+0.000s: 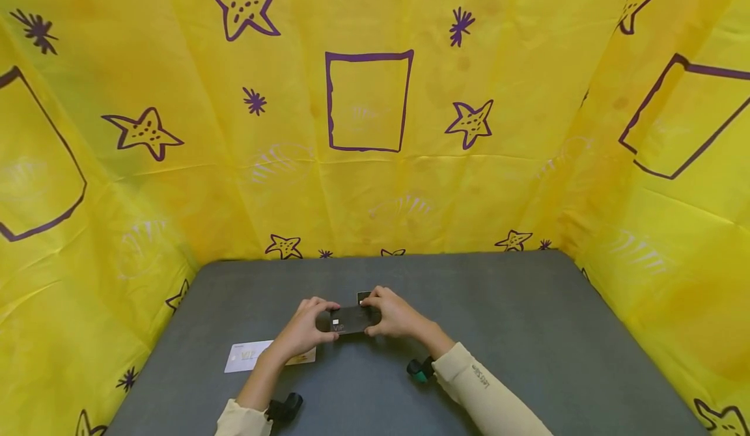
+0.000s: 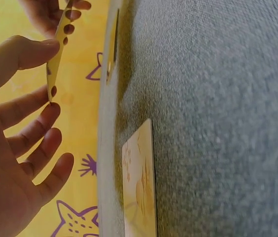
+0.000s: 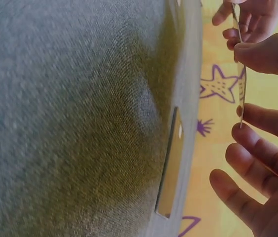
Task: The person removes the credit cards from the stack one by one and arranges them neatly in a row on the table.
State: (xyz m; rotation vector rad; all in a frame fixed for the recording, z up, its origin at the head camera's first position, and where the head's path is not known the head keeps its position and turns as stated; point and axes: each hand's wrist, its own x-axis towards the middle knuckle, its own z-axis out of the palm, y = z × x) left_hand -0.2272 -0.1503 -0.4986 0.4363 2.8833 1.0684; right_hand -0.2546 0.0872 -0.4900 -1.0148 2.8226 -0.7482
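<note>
A dark VIP card [image 1: 353, 320] is held up by its two ends over the grey table. My left hand [image 1: 303, 327] pinches its left end between thumb and fingers, and my right hand [image 1: 396, 315] pinches the other end. Seen edge-on, the held card [image 2: 55, 66] shows as a thin strip in the left wrist view. Another dark card [image 1: 363, 296] lies flat behind it, partly covered by my right fingers. To the left, a white and gold VIP card [image 1: 241, 358] lies on the table, its middle hidden under my left hand and wrist.
The grey tabletop [image 1: 498, 332] stretches to both sides. Yellow cloth [image 1: 375, 195] with purple stars and shells hangs behind it and along its left and right sides. A black wrist camera [image 1: 285, 408] sits on my left wrist, another [image 1: 420, 370] on my right.
</note>
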